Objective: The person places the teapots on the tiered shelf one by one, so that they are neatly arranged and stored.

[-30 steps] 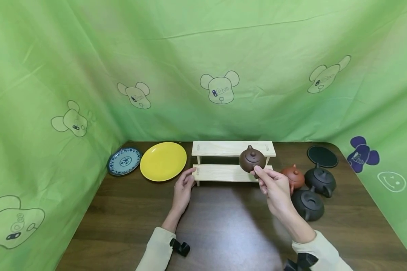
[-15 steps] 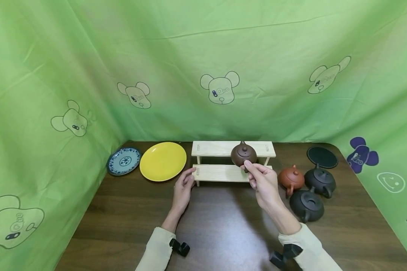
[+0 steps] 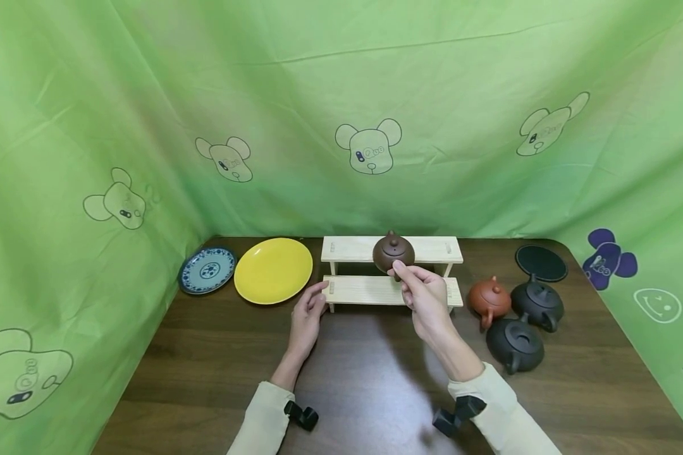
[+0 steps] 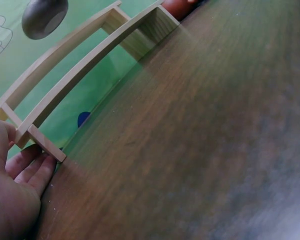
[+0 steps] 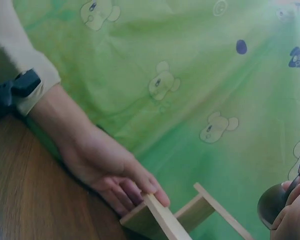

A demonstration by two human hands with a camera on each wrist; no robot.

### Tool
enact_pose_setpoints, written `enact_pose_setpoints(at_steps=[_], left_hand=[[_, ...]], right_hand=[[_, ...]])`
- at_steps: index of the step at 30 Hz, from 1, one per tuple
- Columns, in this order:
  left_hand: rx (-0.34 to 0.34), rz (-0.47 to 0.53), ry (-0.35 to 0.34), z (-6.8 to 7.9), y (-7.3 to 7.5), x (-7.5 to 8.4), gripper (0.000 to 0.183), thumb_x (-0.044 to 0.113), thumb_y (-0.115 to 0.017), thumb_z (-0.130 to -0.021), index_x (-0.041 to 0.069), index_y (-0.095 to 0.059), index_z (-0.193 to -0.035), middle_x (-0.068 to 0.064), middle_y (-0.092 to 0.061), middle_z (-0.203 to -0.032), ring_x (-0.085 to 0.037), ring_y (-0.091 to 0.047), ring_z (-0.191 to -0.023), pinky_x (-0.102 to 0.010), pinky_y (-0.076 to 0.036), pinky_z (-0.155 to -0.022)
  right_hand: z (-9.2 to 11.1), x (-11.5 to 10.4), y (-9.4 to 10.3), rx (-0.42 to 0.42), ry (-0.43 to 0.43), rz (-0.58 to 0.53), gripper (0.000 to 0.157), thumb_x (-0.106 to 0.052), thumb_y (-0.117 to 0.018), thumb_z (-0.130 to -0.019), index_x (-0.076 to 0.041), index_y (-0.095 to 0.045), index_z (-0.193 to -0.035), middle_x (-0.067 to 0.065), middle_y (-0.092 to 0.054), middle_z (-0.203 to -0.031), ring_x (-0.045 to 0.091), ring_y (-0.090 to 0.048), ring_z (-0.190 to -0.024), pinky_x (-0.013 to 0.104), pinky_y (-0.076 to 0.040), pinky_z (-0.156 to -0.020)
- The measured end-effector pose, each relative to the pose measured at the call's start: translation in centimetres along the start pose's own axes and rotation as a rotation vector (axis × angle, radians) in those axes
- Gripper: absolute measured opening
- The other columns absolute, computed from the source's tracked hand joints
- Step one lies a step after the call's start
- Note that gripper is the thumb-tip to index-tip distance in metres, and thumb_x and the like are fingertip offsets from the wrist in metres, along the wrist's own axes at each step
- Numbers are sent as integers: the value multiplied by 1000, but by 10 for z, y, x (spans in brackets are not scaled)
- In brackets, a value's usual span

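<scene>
Soft, even light fills your head view; glare whitens the tabletop (image 3: 358, 401) before you.
A diffuse shadow (image 3: 401, 347) lies near your right hand (image 3: 429, 306); your left wrist view, dimmer and softly blurred, bows the wooden shelf (image 4: 82, 70); your right one renders the green cloth (image 5: 125, 80) hazy.

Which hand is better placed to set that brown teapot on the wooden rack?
Probably the right hand: it grips the brown teapot above the wooden rack, while the left hand holds the rack's left end.

Both forearms (image 3: 287, 371) extend forward, the left hand (image 3: 305, 321) low with fingers bent, the right hand (image 3: 427, 304) raised and pinching.
</scene>
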State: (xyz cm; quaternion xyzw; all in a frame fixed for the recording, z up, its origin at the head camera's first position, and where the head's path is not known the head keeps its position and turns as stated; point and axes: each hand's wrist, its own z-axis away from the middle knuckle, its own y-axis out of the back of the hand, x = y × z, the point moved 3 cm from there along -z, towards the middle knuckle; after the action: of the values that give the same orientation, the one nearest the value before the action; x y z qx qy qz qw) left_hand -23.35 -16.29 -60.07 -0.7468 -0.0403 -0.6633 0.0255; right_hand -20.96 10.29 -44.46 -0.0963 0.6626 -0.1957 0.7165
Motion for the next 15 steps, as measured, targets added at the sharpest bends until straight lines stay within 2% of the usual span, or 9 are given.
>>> enact_pose_setpoints(at_steps=[15], left_hand=[[1,-5,-7,0,0,2,31,16,-62,-115,26,-74,-141,-7,-81,-120,-19,-71,-123,-32,-59,-108]], right_hand=[[-8,10,-24,-13,-30,-34,33,-11,-78,-104,-17,-75,-72,-5,-77,-77,-1,-44,-56,11,-28,-47]])
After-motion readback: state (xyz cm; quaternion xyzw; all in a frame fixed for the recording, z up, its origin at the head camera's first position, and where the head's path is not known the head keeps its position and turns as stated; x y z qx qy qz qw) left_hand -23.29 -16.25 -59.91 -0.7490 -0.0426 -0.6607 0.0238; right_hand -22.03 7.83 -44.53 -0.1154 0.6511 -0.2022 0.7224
